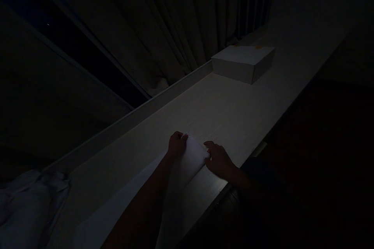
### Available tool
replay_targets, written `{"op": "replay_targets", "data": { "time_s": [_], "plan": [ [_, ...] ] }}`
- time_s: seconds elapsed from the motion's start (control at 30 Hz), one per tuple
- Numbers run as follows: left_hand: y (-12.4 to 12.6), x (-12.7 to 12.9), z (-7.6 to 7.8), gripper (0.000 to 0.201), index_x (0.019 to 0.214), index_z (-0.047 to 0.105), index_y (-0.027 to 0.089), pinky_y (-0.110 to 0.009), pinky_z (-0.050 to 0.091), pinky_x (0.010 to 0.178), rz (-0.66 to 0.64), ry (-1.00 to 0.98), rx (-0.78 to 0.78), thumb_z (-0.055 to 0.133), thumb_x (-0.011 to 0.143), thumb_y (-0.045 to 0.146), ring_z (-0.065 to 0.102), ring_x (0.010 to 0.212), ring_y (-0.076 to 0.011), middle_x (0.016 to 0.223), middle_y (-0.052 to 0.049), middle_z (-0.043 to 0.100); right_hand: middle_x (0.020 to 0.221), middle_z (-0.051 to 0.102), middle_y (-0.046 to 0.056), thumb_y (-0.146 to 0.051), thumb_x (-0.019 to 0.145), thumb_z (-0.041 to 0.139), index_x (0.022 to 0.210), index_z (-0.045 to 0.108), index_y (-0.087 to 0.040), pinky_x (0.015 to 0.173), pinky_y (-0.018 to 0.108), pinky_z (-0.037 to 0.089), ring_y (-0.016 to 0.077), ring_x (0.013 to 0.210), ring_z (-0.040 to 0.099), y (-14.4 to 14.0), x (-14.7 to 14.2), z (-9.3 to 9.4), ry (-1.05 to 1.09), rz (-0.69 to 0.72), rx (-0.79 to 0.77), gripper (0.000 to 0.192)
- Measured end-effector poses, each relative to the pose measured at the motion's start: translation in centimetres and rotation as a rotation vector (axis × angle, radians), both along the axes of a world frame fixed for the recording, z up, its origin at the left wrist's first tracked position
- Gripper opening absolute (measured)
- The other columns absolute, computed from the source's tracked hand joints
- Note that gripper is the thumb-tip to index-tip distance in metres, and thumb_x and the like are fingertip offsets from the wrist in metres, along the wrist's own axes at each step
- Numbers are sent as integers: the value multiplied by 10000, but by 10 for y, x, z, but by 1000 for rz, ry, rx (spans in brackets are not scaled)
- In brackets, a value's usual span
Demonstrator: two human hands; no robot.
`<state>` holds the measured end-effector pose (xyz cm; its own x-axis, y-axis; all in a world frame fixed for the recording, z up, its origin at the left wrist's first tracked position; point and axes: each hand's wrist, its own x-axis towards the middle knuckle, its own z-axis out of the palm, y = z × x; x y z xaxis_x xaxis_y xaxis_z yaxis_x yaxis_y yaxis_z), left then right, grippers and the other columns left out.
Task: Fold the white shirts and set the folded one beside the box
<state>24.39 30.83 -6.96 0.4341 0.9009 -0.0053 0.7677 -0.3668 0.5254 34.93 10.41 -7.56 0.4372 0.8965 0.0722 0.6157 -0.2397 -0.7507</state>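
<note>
A white sheet of what looks like cloth (191, 157) lies on the long pale table (222, 111), its far end slightly raised. My left hand (177, 144) pinches the sheet's far left corner between thumb and fingers. At the right corner, my right hand (219, 159) grips the edge with thumb and fingertips. The sheet runs back under my left forearm toward the lower left. Dim light hides its fine detail.
A white box (238, 62) with yellowish marks on top stands farther along the table. Crumpled white fabric (26, 206) is heaped at the lower left. A raised rim (163, 99) follows the left edge, with curtains (175, 19) beyond.
</note>
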Motion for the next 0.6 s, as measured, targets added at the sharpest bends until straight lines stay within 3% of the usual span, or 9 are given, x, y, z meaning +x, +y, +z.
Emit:
{"op": "replay_targets", "data": {
  "time_s": [0.2,0.37,0.43,0.5,0.6],
  "plan": [
    [-22,9,-10,236,953,575,198,-349,439,802,85,-12,165,466,871,391,607,875,-213,901,-54,655,1003,644,86,-214,835,526,1247,491,-175,835,324,393,195,911,579,-1,-1,3,-64,8,17,416],
    [-45,7,8,338,1157,548,172,-406,406,957,51,-46,348,480,883,360,557,1099,-255,1144,-116,623,972,642,71,-209,838,524,1233,506,-185,822,306,391,189,890,576,-3,-1,5,-92,3,31,397],
    [-60,-1,17,334,1169,563,175,-395,388,1008,-71,-52,427,436,918,356,538,1147,-239,1186,-112,617,964,644,66,-205,835,526,1232,518,-192,815,305,390,192,884,571,-4,-1,5,-106,4,31,397],
    [-77,-12,20,342,1151,601,196,-382,351,1066,-278,13,426,374,955,362,511,1208,-218,1235,-93,614,980,650,66,-206,845,517,1235,530,-198,827,311,387,196,892,566,-5,-2,5,-133,20,35,390],
    [-98,-29,12,433,1307,544,237,-434,251,1141,-466,205,362,313,979,401,360,1373,-231,1451,-65,473,1054,656,72,-209,862,506,1257,540,-206,861,322,385,201,925,561,-6,-2,4,-168,42,43,397]
  ]
}}
